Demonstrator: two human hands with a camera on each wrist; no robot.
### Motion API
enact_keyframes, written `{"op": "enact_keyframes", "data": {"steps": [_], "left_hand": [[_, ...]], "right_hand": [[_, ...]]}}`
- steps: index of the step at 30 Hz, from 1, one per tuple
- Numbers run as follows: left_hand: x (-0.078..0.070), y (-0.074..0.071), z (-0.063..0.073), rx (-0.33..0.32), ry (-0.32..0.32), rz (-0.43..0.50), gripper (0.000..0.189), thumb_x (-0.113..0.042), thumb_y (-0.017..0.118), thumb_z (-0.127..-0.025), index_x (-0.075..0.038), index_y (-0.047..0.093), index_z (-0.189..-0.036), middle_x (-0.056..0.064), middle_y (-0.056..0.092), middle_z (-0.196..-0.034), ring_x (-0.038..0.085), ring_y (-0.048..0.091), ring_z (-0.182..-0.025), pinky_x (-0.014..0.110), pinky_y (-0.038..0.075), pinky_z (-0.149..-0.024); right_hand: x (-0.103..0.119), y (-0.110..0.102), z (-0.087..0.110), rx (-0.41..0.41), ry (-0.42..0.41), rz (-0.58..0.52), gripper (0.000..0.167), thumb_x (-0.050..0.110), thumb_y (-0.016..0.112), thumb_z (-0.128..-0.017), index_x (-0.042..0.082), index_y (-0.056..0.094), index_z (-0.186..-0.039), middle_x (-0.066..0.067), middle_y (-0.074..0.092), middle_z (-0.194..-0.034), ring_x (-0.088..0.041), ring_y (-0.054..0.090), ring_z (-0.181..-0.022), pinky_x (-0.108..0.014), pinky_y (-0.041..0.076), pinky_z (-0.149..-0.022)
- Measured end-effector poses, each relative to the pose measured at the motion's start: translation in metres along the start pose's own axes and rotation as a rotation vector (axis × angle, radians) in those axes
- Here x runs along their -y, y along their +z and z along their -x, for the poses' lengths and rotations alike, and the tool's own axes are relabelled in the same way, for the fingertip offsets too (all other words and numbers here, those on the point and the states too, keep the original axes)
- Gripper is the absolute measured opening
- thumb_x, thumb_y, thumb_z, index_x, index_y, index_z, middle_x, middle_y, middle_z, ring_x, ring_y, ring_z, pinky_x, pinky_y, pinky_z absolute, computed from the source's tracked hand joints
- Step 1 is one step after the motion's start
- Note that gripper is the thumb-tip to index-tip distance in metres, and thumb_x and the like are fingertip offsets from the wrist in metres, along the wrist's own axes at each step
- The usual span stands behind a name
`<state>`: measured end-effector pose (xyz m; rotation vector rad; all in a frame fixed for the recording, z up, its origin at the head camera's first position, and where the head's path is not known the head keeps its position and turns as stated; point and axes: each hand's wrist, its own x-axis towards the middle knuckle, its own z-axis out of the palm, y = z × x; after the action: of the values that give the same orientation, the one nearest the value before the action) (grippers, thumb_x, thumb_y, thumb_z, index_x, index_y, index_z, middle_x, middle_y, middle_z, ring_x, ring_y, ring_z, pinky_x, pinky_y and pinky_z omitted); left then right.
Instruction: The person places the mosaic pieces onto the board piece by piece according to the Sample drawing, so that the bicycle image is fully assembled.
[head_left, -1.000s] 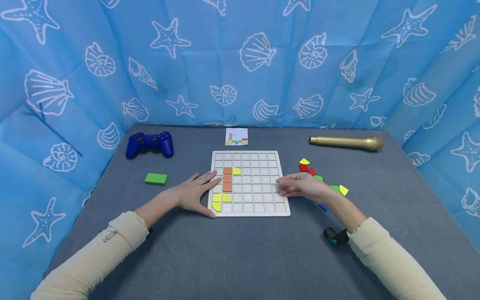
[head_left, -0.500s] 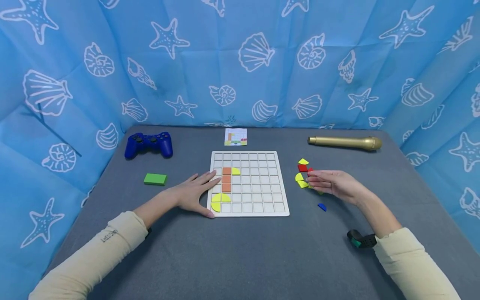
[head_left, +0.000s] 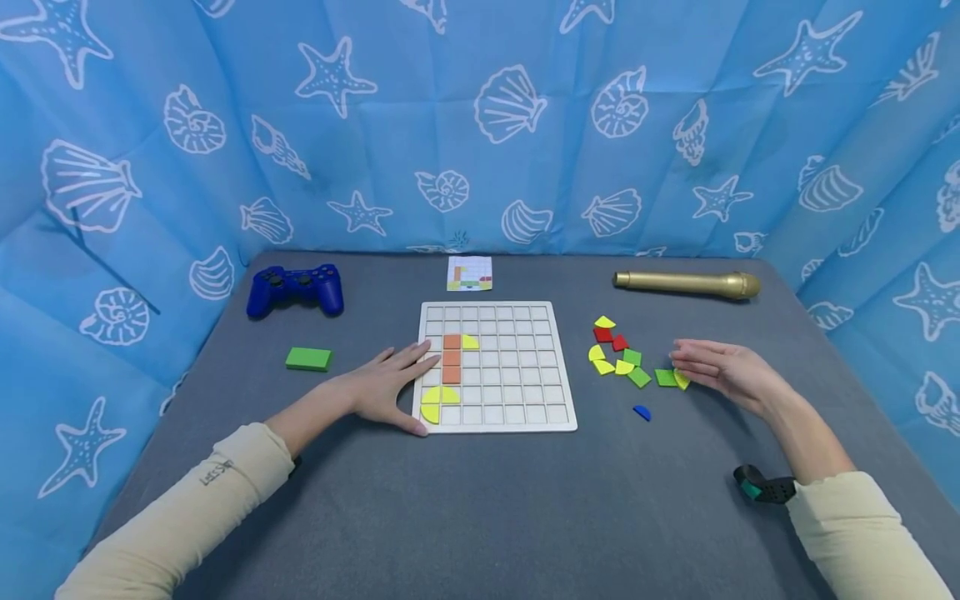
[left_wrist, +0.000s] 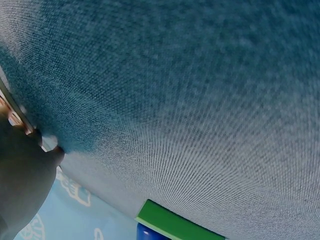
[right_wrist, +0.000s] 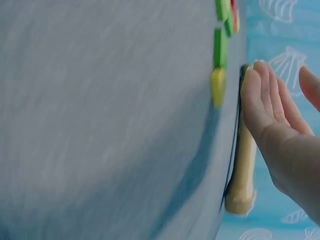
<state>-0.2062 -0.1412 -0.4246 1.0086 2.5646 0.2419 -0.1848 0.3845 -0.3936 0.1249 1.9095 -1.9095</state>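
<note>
My left hand lies with spread fingers on the left edge of a white grid board. Orange square tiles fill part of one column there, with yellow quarter-round tiles near the lower left corner and another yellow tile higher up. Over on the right, my right hand hovers with its fingers straight and together, nothing seen in it. Nearest to its fingertips are a yellow quarter-round tile and a green square tile. In the right wrist view the hand appears above the cloth.
Loose red tiles, green tiles, yellow ones and a blue tile lie right of the board. A pattern card sits behind it. Further out are a gold microphone, a blue game controller and a green block.
My right hand has moved right, from the board's right edge across the loose tiles, uncovering them. My left hand has stayed on the board. The tiles on the board look the same.
</note>
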Motion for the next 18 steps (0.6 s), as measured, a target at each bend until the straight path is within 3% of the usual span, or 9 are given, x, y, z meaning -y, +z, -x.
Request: {"op": "enact_keyframes", "data": {"steps": [7,11,16,18], "left_hand": [[0.002,0.002,-0.002,-0.004,0.008,-0.002,0.114,-0.080,0.057,-0.071,-0.020,0.009,-0.155,0.006,-0.003,-0.159,0.022,-0.001,-0.144,0.051,0.002,-0.112],[0.002,0.003,-0.002,-0.004,0.012,0.003,0.114,-0.079,0.057,-0.071,-0.019,0.009,-0.155,0.007,-0.003,-0.159,0.023,-0.001,-0.144,0.052,0.003,-0.112],[0.001,0.001,-0.002,0.008,0.001,0.017,0.113,-0.079,0.057,-0.071,-0.021,0.007,-0.155,0.005,-0.005,-0.159,0.021,-0.002,-0.144,0.052,0.003,-0.112],[0.000,0.000,-0.001,0.013,-0.007,0.017,0.114,-0.080,0.056,-0.071,-0.022,0.007,-0.155,0.004,-0.006,-0.159,0.021,-0.003,-0.144,0.051,0.002,-0.112]], "right_hand": [[-0.011,-0.015,0.004,-0.050,0.007,0.060,0.066,0.018,0.058,-0.097,-0.010,0.023,-0.145,0.012,0.066,-0.106,-0.002,0.061,-0.100,-0.026,0.047,-0.090],[-0.018,-0.015,0.006,-0.110,-0.006,0.221,0.071,0.025,0.059,-0.096,-0.011,0.022,-0.146,0.016,0.058,-0.112,0.006,0.058,-0.097,-0.024,0.047,-0.089],[-0.023,-0.009,0.010,-0.188,-0.055,0.504,0.066,0.029,0.060,-0.096,-0.008,0.034,-0.143,-0.020,0.050,-0.133,0.011,0.053,-0.092,-0.022,0.049,-0.082],[-0.024,-0.006,0.010,-0.210,-0.079,0.594,0.062,0.027,0.062,-0.095,-0.007,0.038,-0.141,-0.029,0.046,-0.135,0.009,0.054,-0.090,-0.022,0.049,-0.078]]}}
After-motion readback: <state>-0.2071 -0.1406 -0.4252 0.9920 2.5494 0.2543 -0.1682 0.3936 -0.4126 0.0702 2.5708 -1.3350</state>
